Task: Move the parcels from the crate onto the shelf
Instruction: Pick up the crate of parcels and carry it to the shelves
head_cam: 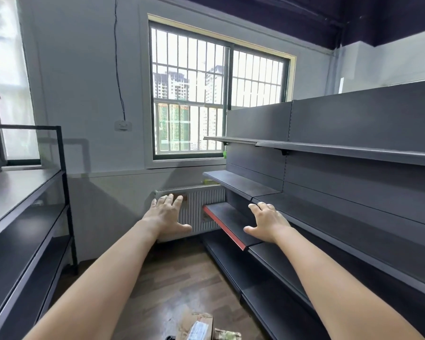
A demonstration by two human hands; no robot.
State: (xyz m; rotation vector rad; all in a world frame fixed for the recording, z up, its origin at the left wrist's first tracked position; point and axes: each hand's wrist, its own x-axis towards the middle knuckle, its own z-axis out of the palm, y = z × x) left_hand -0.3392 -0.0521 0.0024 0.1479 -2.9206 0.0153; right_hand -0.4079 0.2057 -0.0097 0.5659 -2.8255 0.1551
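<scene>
The left hand (pixel 168 215) is stretched out in front of the person, palm down, fingers straight and spread, holding nothing. It hangs in the air before a white radiator (pixel 201 207) under a barred window (pixel 219 94). To its left stands a dark open rack (pixel 27 212). The right hand (pixel 268 223) reaches forward too, fingers relaxed and loosely spread, empty, hovering over a dark shelf (pixel 231 222) with a red front edge. More grey shelves rise to the right. Low down, at the bottom edge between both forearms, lie brown paper parcels (pixel 194 325) above the wooden floor (pixel 182 278); the crate itself cannot be made out.
</scene>
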